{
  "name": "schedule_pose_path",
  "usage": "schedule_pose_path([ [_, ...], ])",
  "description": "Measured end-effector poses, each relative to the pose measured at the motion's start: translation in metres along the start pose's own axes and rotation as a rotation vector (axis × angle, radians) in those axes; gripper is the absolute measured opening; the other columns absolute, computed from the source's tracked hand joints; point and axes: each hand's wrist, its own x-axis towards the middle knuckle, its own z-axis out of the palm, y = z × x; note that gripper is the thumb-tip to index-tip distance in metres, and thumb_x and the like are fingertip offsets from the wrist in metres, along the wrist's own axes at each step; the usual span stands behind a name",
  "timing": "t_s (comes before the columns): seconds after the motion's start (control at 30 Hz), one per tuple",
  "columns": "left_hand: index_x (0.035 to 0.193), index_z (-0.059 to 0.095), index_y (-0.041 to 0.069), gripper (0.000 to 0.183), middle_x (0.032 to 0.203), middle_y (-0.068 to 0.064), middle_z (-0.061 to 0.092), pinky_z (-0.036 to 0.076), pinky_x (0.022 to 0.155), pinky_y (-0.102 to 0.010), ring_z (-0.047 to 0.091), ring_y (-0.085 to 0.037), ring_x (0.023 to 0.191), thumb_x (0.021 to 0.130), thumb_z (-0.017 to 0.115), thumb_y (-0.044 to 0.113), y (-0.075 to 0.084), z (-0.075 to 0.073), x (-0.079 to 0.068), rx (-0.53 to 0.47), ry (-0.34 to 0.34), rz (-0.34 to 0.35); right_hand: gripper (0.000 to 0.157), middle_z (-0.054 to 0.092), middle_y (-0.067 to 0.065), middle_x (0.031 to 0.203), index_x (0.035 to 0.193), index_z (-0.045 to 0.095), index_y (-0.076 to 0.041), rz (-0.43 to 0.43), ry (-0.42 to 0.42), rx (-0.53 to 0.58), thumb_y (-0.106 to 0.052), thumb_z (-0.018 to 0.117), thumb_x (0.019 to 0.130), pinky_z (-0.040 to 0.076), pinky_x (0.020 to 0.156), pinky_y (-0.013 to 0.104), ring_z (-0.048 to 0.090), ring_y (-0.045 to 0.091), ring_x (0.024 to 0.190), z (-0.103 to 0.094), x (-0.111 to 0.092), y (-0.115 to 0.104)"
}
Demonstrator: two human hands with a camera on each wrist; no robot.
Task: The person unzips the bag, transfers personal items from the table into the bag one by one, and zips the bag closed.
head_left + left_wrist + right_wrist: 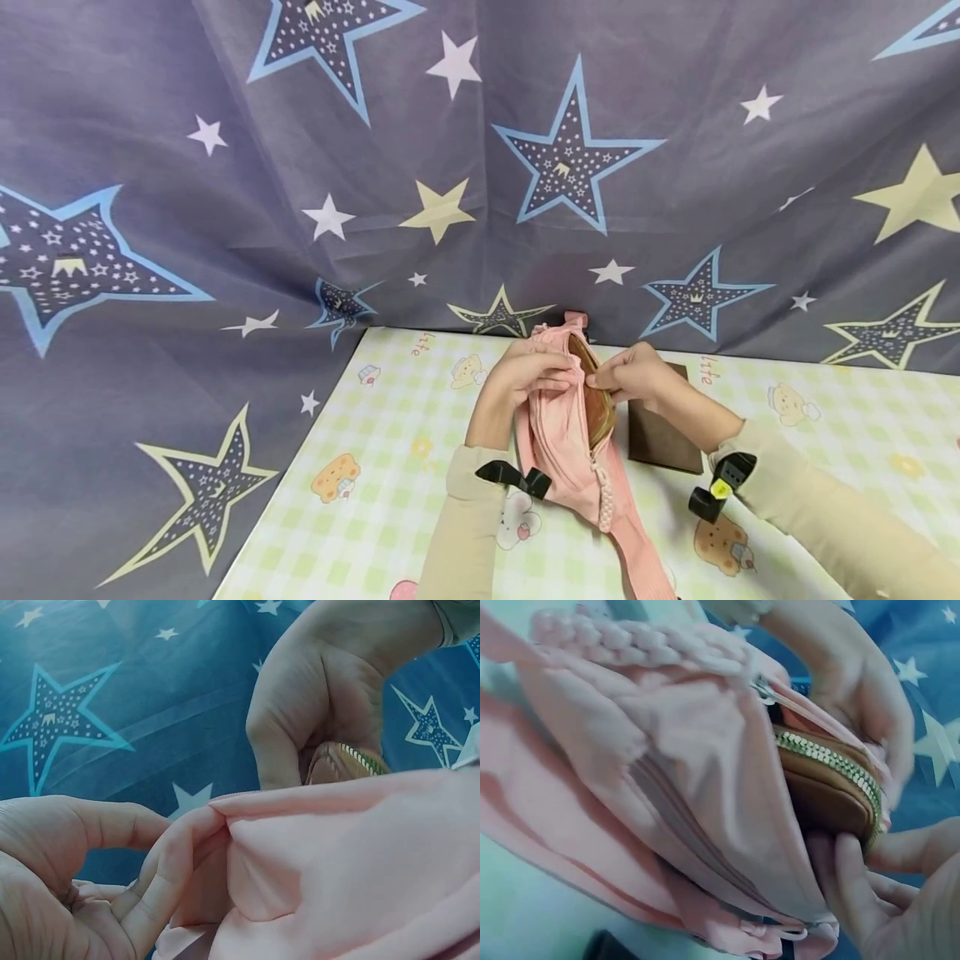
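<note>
A pink waist bag lies on the table with its main zip undone and a braided cord hanging from the zip. Inside the opening sits a brown zip pouch edged with gold teeth. My left hand pinches the fabric at the bag's mouth; its fingers bend against the pink edge. At the other side of the opening, my right hand holds the pouch by its end, fingers tucked in between pouch and bag wall. Much of the pouch is hidden by the bag.
A flat dark brown rectangular object lies on the table just right of the bag, partly under my right forearm. The pink strap runs toward the near edge. Behind the checked tablecloth hangs a star-patterned curtain.
</note>
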Motion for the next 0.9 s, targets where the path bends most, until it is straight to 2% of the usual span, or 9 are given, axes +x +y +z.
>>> schedule_pose_path([
  [0.17, 0.096, 0.062, -0.012, 0.013, 0.063, -0.006, 0.066, 0.058, 0.055, -0.022, 0.067, -0.012, 0.055, 0.084, 0.059, -0.008, 0.001, 0.002, 0.001, -0.028, 0.021, 0.015, 0.016, 0.070, 0.014, 0.078, 0.089, 0.069, 0.014, -0.069, 0.051, -0.109, -0.001, 0.069, 0.081, 0.060, 0.057, 0.032, 0.067, 0.016, 0.062, 0.012, -0.007, 0.005],
  [0.3, 0.090, 0.061, -0.008, 0.007, 0.064, -0.007, 0.066, 0.058, 0.056, -0.023, 0.067, -0.013, 0.056, 0.084, 0.058, -0.008, 0.002, 0.001, -0.001, -0.041, 0.025, 0.032, 0.012, 0.070, 0.020, 0.078, 0.083, 0.071, 0.011, -0.105, 0.001, -0.189, 0.000, 0.068, 0.081, 0.060, 0.058, 0.034, 0.069, 0.021, 0.063, 0.011, -0.008, 0.004],
  [0.37, 0.087, 0.061, -0.006, 0.005, 0.064, -0.007, 0.066, 0.058, 0.056, -0.023, 0.067, -0.013, 0.056, 0.084, 0.058, -0.009, 0.002, 0.000, -0.002, -0.052, 0.024, 0.038, 0.012, 0.070, 0.017, 0.076, 0.081, 0.070, 0.011, -0.092, -0.038, -0.184, 0.000, 0.069, 0.081, 0.060, 0.059, 0.035, 0.069, 0.021, 0.065, 0.007, -0.006, 0.004],
  [0.43, 0.090, 0.061, -0.008, 0.006, 0.065, -0.007, 0.066, 0.058, 0.057, -0.023, 0.067, -0.013, 0.056, 0.084, 0.058, -0.008, 0.002, 0.000, -0.002, -0.048, 0.017, 0.038, 0.013, 0.070, 0.013, 0.074, 0.083, 0.069, 0.013, -0.049, -0.066, -0.138, 0.000, 0.069, 0.079, 0.060, 0.061, 0.035, 0.069, 0.019, 0.067, 0.002, -0.003, 0.003],
  [0.53, 0.096, 0.061, -0.012, 0.012, 0.065, -0.006, 0.066, 0.058, 0.058, -0.022, 0.067, -0.012, 0.057, 0.085, 0.057, -0.007, 0.001, 0.001, -0.003, -0.036, 0.001, 0.027, 0.019, 0.070, 0.006, 0.072, 0.090, 0.066, 0.016, 0.008, -0.071, -0.032, 0.001, 0.069, 0.079, 0.060, 0.062, 0.031, 0.067, 0.013, 0.067, -0.004, 0.001, 0.001],
  [0.63, 0.098, 0.060, -0.013, 0.014, 0.064, -0.005, 0.066, 0.058, 0.057, -0.022, 0.067, -0.011, 0.057, 0.086, 0.057, -0.007, 0.000, 0.002, -0.003, -0.025, -0.012, 0.021, 0.025, 0.069, 0.003, 0.071, 0.096, 0.063, 0.019, 0.018, -0.059, 0.033, 0.001, 0.069, 0.079, 0.060, 0.064, 0.029, 0.065, 0.010, 0.065, -0.005, 0.003, -0.001],
  [0.8, 0.091, 0.062, -0.011, 0.008, 0.062, -0.007, 0.066, 0.058, 0.055, -0.021, 0.067, -0.012, 0.055, 0.085, 0.058, -0.008, 0.003, 0.005, -0.003, -0.059, 0.029, 0.043, 0.015, 0.070, 0.009, 0.078, 0.089, 0.066, 0.017, -0.039, -0.025, -0.028, 0.005, 0.066, 0.079, 0.060, 0.066, 0.035, 0.067, 0.014, 0.070, 0.007, -0.002, 0.000],
  [0.9, 0.093, 0.063, -0.012, 0.011, 0.063, -0.006, 0.066, 0.057, 0.054, -0.021, 0.067, -0.012, 0.055, 0.084, 0.059, -0.008, 0.006, 0.003, -0.003, -0.082, 0.067, 0.064, 0.009, 0.070, 0.014, 0.080, 0.084, 0.067, 0.016, -0.066, -0.027, -0.085, 0.008, 0.064, 0.080, 0.060, 0.065, 0.037, 0.068, 0.018, 0.070, 0.014, -0.004, 0.002],
])
